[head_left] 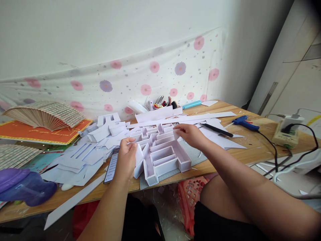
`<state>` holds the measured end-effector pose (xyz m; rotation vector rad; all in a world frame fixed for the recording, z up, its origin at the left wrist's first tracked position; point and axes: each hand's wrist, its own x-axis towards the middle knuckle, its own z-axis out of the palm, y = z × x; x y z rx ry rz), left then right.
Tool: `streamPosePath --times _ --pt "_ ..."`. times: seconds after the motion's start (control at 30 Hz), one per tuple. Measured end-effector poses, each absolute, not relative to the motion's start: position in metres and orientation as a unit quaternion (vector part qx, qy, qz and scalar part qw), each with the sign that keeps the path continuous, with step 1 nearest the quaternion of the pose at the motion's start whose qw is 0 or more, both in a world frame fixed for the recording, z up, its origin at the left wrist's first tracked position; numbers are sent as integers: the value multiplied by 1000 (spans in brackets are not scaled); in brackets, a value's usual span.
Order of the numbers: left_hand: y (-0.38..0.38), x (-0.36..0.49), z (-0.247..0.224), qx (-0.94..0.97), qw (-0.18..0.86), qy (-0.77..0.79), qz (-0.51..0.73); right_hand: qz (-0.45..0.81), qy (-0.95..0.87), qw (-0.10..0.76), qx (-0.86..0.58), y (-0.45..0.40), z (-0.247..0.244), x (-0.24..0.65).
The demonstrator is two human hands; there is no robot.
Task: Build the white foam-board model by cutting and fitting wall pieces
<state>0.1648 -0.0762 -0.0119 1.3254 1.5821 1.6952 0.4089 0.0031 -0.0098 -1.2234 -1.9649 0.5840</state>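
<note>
A white model of small walled compartments (164, 164), apparently of foam board, lies on a grey cutting mat (197, 154) in the middle of the table. My left hand (127, 157) is at its left side, thumb and fingers closed on a white board piece (139, 154). Over the model's right rear part, my right hand (191, 134) pinches a small white piece (176, 134); whether that piece touches the walls I cannot tell. Beside my left wrist a phone (111, 165) with a lit screen lies on the table, partly hidden by the hand.
White board scraps (75, 164) pile up at left, near a folding fan (45, 113). A blue glue gun (244, 123), a black-handled tool (217, 130) and a power strip (286, 132) with cables lie at right. A box of tools (160, 113) stands behind.
</note>
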Motion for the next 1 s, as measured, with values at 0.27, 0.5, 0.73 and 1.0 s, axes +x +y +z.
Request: streamPosePath --times 0.27,0.5,0.73,1.0 --pt "-65 149 -27 572 150 673 444 144 -814 171 -536 8 -15 403" --pt "-48 147 -18 646 34 718 256 87 -720 227 -650 56 -49 439" --pt "-39 163 -12 709 1 687 158 30 -732 259 -629 75 -80 465" --pt "-56 166 -14 715 -17 669 204 60 -836 104 -535 71 -112 455"
